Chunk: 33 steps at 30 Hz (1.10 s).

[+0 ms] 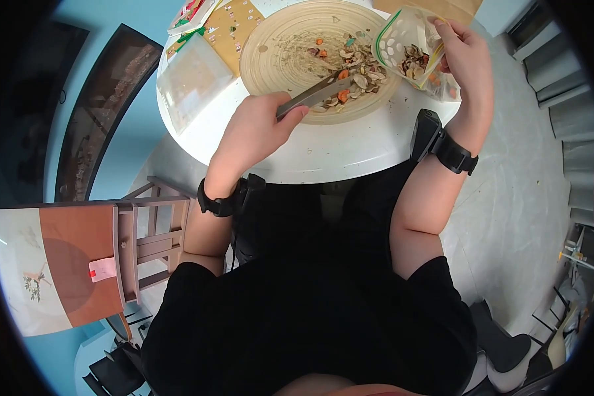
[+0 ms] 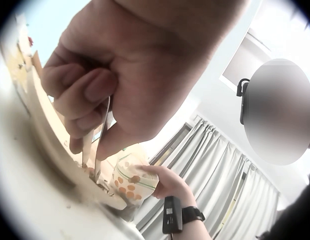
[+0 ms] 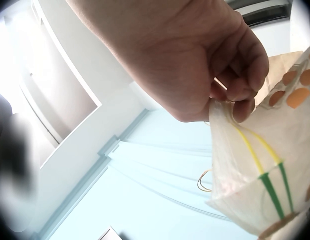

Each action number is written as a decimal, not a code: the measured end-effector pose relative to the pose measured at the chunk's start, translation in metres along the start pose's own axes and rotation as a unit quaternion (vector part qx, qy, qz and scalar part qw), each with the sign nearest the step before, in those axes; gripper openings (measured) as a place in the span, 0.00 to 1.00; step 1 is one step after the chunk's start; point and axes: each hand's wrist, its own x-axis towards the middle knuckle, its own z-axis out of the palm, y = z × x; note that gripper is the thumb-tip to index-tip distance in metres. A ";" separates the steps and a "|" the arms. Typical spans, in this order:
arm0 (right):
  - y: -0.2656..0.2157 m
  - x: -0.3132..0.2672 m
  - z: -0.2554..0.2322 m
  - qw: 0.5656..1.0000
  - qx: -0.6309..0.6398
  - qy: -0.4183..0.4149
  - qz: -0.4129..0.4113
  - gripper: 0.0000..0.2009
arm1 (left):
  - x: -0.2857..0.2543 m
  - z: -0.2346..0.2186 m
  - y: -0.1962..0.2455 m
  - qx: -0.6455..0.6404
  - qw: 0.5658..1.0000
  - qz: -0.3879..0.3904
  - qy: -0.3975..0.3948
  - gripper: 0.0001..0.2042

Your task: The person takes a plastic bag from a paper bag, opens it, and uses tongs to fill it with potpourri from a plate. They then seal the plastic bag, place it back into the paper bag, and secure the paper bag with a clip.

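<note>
The left hand (image 1: 259, 127) grips metal tongs (image 1: 313, 94), whose tips lie among dried slices (image 1: 366, 78) on a round wooden tray (image 1: 261, 72). In the left wrist view the left hand (image 2: 130, 65) has its fingers curled round the tongs (image 2: 103, 135). The right hand (image 1: 467, 58) pinches the top edge of a dotted zip bag (image 1: 391, 47) at the tray's right side; dark dried pieces lie inside it. In the right wrist view, thumb and fingers of the right hand (image 3: 195, 65) hold the bag's (image 3: 255, 150) rim with its yellow and green zip.
A translucent bag (image 1: 195, 79) and a brown sheet with small bits (image 1: 234, 30) lie at the left of the white round table (image 1: 270, 162). Another filled clear bag (image 1: 447, 90) is under the right hand. A wooden chair (image 1: 155, 231) stands at the left.
</note>
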 end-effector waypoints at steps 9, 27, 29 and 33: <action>-0.002 -0.002 0.001 1.000 0.001 0.001 -0.002 0.17 | 0.010 -0.040 0.028 -0.060 0.991 0.060 0.099 0.18; 0.009 0.006 -0.005 1.000 0.015 -0.001 0.003 0.17 | 0.060 -0.016 -0.040 -0.002 0.992 -0.112 0.053 0.28; 0.011 0.007 -0.005 1.000 0.014 0.001 0.000 0.17 | 0.063 -0.012 -0.033 -0.018 0.994 -0.106 0.026 0.29; 0.012 0.008 -0.004 1.000 0.014 -0.001 0.005 0.17 | 0.060 -0.008 -0.017 -0.028 0.995 -0.094 -0.033 0.27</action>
